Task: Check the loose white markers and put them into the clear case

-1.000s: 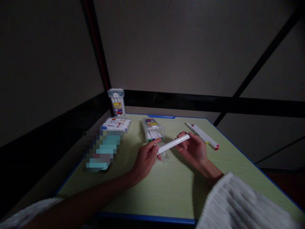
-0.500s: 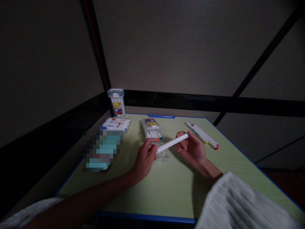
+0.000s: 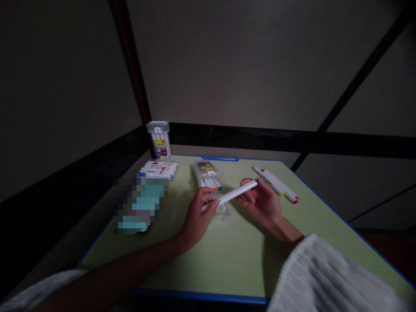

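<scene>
A white marker pen (image 3: 238, 191) with a dark right-hand end is held aslant above the table between both hands. My left hand (image 3: 199, 216) is closed on its lower left part, thumb on top, and the pen's left end pokes out between the fingers. At the upper right end, the thumb and fingers of my right hand (image 3: 261, 204) pinch the pen, palm turned inward. Just behind lies a clear plastic marker case (image 3: 212, 174) on its side, with several white markers inside, orange and green ends showing. Its open clear lid (image 3: 224, 213) is partly hidden under the pen and left hand.
Several loose markers (image 3: 276, 184) lie at the right. At the back left stands an upright marker case (image 3: 160, 141), with a flat marker set (image 3: 158, 169) before it. A pixelated teal object (image 3: 143, 208) lies on the left of the blue-edged table (image 3: 227, 264).
My left thumb has shifted slightly right along the marker pen, and the pen's left end now shows past the fingers. My right hand has barely moved.
</scene>
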A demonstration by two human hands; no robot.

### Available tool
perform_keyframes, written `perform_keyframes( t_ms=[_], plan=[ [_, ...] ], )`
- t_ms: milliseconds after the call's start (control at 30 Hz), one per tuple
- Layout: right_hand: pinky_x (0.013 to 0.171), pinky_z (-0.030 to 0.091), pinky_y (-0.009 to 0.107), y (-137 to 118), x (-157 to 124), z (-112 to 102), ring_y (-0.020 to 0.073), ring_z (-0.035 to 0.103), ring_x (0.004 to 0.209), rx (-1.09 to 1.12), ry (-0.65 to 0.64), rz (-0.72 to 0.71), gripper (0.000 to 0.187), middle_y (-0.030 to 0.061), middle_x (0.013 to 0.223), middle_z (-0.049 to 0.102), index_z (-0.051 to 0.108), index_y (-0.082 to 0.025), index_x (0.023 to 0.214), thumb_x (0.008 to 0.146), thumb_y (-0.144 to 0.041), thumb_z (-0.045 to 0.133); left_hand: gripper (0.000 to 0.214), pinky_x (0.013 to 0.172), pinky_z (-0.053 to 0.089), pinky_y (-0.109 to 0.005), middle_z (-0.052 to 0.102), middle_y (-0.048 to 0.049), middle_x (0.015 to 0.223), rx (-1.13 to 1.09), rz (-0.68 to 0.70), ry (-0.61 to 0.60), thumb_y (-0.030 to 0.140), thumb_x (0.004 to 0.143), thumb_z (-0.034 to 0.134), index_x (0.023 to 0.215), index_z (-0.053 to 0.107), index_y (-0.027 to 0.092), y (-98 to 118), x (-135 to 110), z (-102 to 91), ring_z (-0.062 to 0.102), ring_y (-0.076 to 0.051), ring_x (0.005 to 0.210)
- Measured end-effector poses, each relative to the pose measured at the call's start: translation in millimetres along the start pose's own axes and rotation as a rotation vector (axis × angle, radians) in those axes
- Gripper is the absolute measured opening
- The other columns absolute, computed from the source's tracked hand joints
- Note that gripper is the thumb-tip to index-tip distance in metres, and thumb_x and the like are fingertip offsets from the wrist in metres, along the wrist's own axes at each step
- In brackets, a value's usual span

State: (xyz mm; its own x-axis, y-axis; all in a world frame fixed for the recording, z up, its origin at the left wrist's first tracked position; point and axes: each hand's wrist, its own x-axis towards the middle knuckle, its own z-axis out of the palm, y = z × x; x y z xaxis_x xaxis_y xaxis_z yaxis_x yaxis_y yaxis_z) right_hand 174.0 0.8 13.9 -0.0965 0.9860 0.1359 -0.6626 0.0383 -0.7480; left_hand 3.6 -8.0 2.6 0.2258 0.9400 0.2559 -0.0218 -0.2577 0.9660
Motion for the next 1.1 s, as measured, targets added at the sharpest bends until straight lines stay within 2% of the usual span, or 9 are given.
perform_keyframes(
  t_ms=[400,667,800,967,1100],
  plan=[
    [0.050,0.036,0.024,0.7,-1.7,-0.8,0.0095,0.035,0.042,0.034,-0.023,0.009,0.030,-0.0029,0.039,0.037,0.068,-0.012,0.076,0.079,-0.034,0.046,0.022,0.061,0.042,-0.021,0.045,0.0050,0.070,0.077,0.045,0.063,0.016,0.072,0.055,0.091,0.044,0.020,-3.4,1.2,-0.9,0.054,-0.010,0.068],
    [0.048,0.034,0.025,-0.4,-1.0,2.4,0.0105,0.033,0.042,0.003,-0.016,0.012,0.034,-0.0023,0.040,0.039,0.067,-0.015,0.076,0.081,-0.039,0.045,0.033,0.070,0.044,-0.024,0.046,0.0047,0.076,0.081,0.090,0.115,0.012,0.069,0.057,0.095,0.039,0.021,-8.1,1.6,-1.2,0.054,-0.010,0.073],
    [0.049,0.036,0.025,-1.0,-1.3,1.4,0.0106,0.036,0.043,0.001,-0.019,0.020,0.041,-0.0017,0.040,0.042,0.068,-0.015,0.075,0.081,-0.046,0.043,0.034,0.068,0.044,-0.023,0.046,0.0046,0.078,0.088,0.089,0.128,0.012,0.067,0.058,0.093,0.039,0.021,-7.2,2.2,-1.0,0.054,-0.010,0.072],
    [0.050,0.038,0.024,-2.4,-2.0,0.7,0.0095,0.037,0.043,0.019,-0.022,-0.015,0.038,-0.0029,0.039,0.039,0.066,-0.015,0.071,0.082,-0.044,0.044,0.034,0.067,0.043,-0.022,0.047,0.0038,0.077,0.074,0.087,0.114,0.014,0.068,0.059,0.094,0.039,0.021,-7.4,2.3,-0.6,0.054,-0.011,0.074],
    [0.049,0.037,0.023,-5.4,-1.2,0.2,0.0083,0.036,0.042,0.011,-0.022,-0.083,0.039,-0.0042,0.038,0.035,0.065,-0.017,0.069,0.082,-0.045,0.043,0.029,0.055,0.040,-0.019,0.048,0.0017,0.080,0.027,0.065,0.108,0.018,0.071,0.056,0.094,0.039,0.021,-8.1,1.7,-0.2,0.053,-0.011,0.072]
  ],
)
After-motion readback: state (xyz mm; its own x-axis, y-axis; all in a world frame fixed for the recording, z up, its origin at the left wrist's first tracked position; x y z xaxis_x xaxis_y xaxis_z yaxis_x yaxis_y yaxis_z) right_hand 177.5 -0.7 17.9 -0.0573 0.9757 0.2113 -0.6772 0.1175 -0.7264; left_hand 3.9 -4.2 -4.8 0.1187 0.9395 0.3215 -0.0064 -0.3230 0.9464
